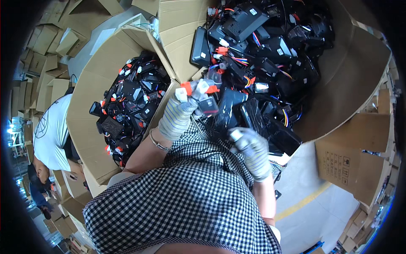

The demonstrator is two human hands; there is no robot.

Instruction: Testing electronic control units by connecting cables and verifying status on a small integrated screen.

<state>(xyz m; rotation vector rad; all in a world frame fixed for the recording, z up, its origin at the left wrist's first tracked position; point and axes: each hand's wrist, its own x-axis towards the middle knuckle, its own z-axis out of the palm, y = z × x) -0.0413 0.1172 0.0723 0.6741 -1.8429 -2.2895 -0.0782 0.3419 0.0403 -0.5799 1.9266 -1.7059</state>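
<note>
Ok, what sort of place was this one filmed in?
Probably a factory or warehouse workspace, perhaps one handling electronics: large brown cardboard boxes heaped with black plastic devices and coloured wires, plus a yellow painted line on the pale grey floor.

- what covers the left hand (182,106)?
- a pale glove (173,122) with thin stripes; the right hand (251,149) wears one too.
- jewellery?
- a thin bangle (157,143) on the left wrist (148,152).
- and the apron (182,207)?
- black-and-white check, a white sleeve (276,233) showing beside it.
</note>
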